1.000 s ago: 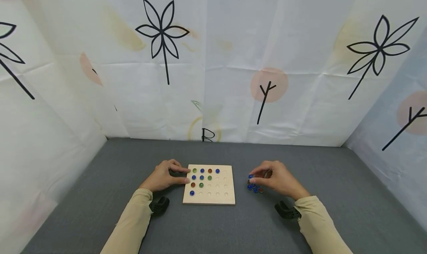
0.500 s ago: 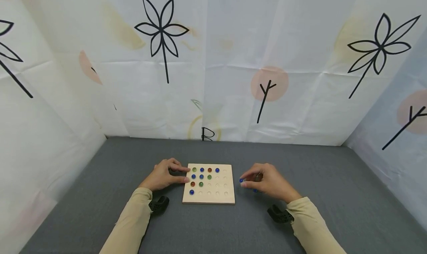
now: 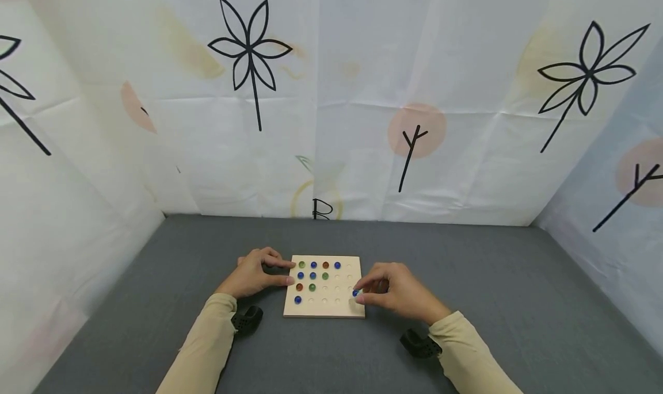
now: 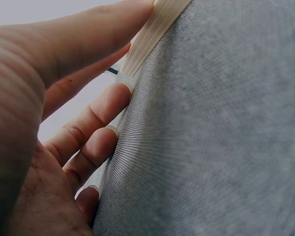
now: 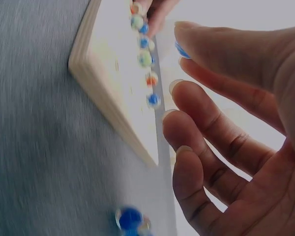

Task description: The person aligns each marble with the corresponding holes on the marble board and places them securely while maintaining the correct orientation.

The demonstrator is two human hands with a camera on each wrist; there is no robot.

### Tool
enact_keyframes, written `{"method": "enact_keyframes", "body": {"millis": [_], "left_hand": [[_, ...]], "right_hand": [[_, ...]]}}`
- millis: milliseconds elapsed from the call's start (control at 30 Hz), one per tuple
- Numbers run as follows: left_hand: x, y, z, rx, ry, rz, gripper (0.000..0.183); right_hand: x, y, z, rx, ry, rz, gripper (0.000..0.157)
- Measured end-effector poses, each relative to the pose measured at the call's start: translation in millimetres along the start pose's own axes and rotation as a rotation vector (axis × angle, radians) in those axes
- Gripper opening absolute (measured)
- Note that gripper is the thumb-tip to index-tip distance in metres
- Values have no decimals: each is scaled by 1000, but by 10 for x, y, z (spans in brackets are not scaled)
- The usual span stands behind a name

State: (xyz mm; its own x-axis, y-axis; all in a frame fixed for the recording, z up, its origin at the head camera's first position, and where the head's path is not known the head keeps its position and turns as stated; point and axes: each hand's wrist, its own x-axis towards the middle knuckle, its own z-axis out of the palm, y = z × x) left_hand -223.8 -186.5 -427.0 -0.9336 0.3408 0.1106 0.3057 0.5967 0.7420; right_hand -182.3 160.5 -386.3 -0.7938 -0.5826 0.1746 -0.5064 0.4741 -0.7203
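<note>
A square wooden board (image 3: 331,310) with rows of round hollows lies on the grey surface. Blue, green and red-brown marbles fill its left part and most of the far row, including a green marble (image 3: 325,276). My left hand (image 3: 252,273) rests its thumb and index fingertips on the board's left edge; its other fingers lie against the cloth in the left wrist view. Over the board's right edge, my right hand (image 3: 396,292) pinches a blue marble (image 3: 355,293) between thumb and index finger. In the right wrist view the thumb (image 5: 221,51) mostly hides this marble.
Loose marbles (image 5: 130,219) lie to the right of the board in the right wrist view; in the head view my right hand covers them. Grey cloth (image 3: 331,359) spreads around the board. A white patterned curtain (image 3: 352,169) hangs behind and at both sides.
My right hand has picked a blue marble from the loose pile and carried it left to the board's right edge. My left hand has stayed at the left edge.
</note>
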Motion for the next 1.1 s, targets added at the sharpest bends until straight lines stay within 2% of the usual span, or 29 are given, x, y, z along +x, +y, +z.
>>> {"method": "enact_keyframes", "body": {"millis": [333, 667, 933, 1100], "left_hand": [[2, 16, 6, 12, 2, 7, 37], [17, 14, -4, 16, 2, -5, 36], [25, -4, 1, 9, -3, 1, 36], [22, 2, -6, 13, 0, 4, 35]], "right_hand": [[186, -141, 210, 54, -33, -33, 11], [322, -164, 372, 9, -23, -17, 9], [400, -200, 505, 2, 23, -31, 8], [419, -216, 561, 4, 0, -22, 10]]}}
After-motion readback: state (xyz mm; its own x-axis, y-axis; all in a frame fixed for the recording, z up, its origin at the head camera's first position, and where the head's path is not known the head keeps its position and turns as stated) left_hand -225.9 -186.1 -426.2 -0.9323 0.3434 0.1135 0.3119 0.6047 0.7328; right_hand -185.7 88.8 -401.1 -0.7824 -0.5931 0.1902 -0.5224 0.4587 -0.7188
